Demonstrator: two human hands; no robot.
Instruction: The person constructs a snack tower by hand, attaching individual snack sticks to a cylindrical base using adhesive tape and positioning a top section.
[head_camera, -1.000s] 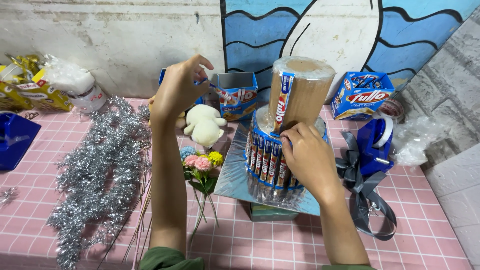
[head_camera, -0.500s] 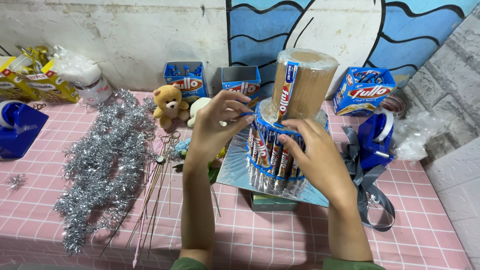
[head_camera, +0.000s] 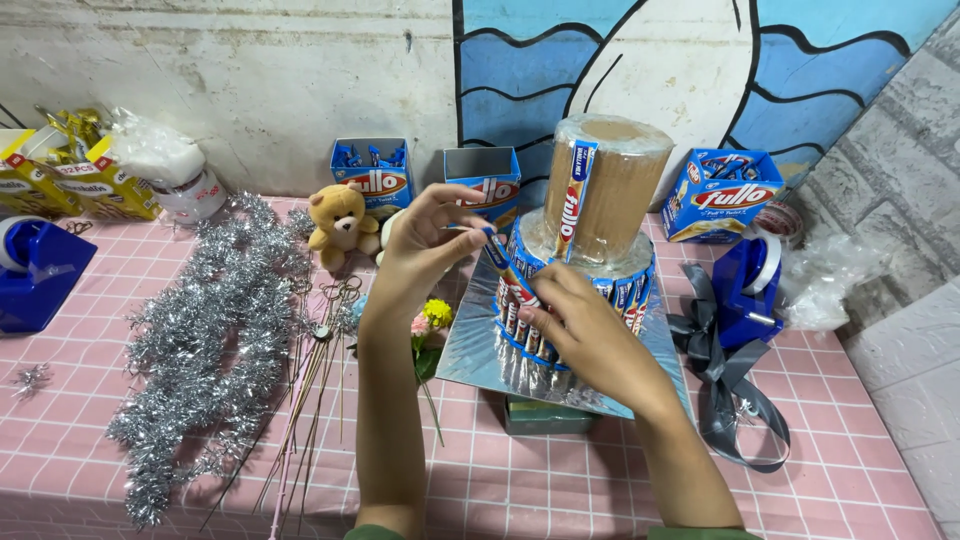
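Note:
A two-tier snack tower (head_camera: 600, 215) stands on a silver board (head_camera: 470, 350). Its lower tier is ringed with wrapped wafer sticks; the brown upper cylinder has one stick on its front. My left hand (head_camera: 425, 245) pinches a blue-wrapped wafer stick (head_camera: 510, 270) and holds it tilted against the lower ring's left side. My right hand (head_camera: 585, 330) presses on the front of the lower ring, its fingers over the sticks there.
Silver tinsel (head_camera: 215, 340) and thin sticks (head_camera: 315, 390) lie left. A teddy bear (head_camera: 340, 225), small flowers (head_camera: 432, 318), open blue snack boxes (head_camera: 372, 175), a blue tape dispenser (head_camera: 745, 285) with grey ribbon (head_camera: 725, 400), and another dispenser (head_camera: 35, 270) sit around the pink table.
My left hand came down from the boxes at the back to the tower's left side, now holding a wafer stick against the ring. The right hand stayed on the lower tier.

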